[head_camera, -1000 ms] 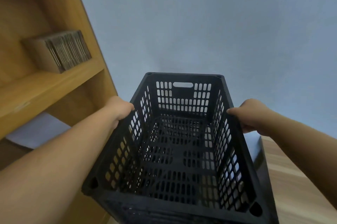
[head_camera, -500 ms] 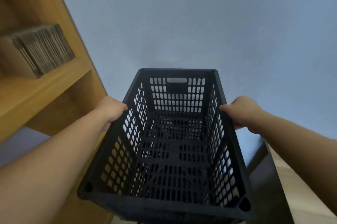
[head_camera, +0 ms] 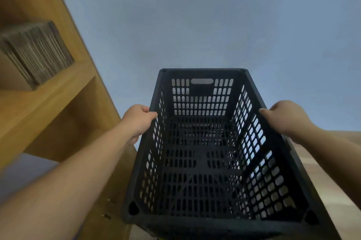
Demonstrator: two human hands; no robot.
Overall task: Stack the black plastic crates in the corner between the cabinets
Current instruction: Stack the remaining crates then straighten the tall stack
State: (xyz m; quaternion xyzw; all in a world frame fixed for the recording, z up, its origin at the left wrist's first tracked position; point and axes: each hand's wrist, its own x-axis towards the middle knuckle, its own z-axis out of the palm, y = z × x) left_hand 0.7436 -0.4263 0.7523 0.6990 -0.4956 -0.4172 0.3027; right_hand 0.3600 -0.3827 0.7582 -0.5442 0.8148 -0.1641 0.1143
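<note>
Black crate (head_camera: 203, 153): centre, empty, before grey wall (head_camera: 195, 15)
Left hand (head_camera: 137, 120): clamped on left rim
Right hand (head_camera: 283, 117): clamped on right rim
Wooden shelf (head_camera: 45, 101): left, holding cardboard stack (head_camera: 37, 52)

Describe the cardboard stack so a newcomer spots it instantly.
Start at the wooden cabinet along the left edge. On its shelf, upper left, sits the stack of flattened cardboard, corrugated edges facing out. It is brown and ribbed, unlike the black slotted crate held in both hands.
</note>
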